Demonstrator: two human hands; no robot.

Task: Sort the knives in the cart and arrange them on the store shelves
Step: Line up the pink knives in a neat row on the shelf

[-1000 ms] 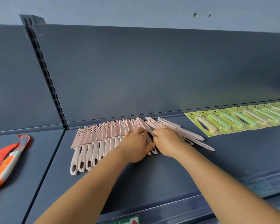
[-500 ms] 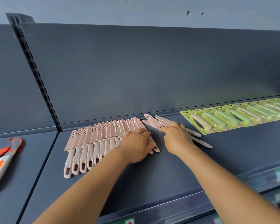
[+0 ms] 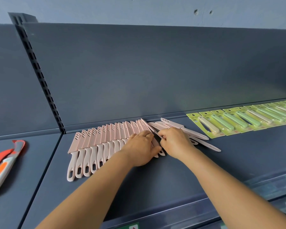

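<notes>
Left hand (image 3: 141, 148) rests flat on the overlapping row of pink knives (image 3: 96, 142) along the shelf's (image 3: 172, 182) back edge; right hand (image 3: 175, 142) pinches one pink knife (image 3: 153, 129) beside it.

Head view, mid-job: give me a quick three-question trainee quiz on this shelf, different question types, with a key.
1. True or false: the row of pink knives lies fanned, handles toward the person.
2. Multiple choice: what lies to the right of the loose pink knives on the same shelf? A) orange knives B) green carded packs C) a cart
3. Fill in: the left hand rests on the row's ____ end, while the right hand handles a knife beside it.

Key: 1 true. 2 B, the green carded packs; the orange knives lie on the shelf section to the left. 3 right.
</notes>
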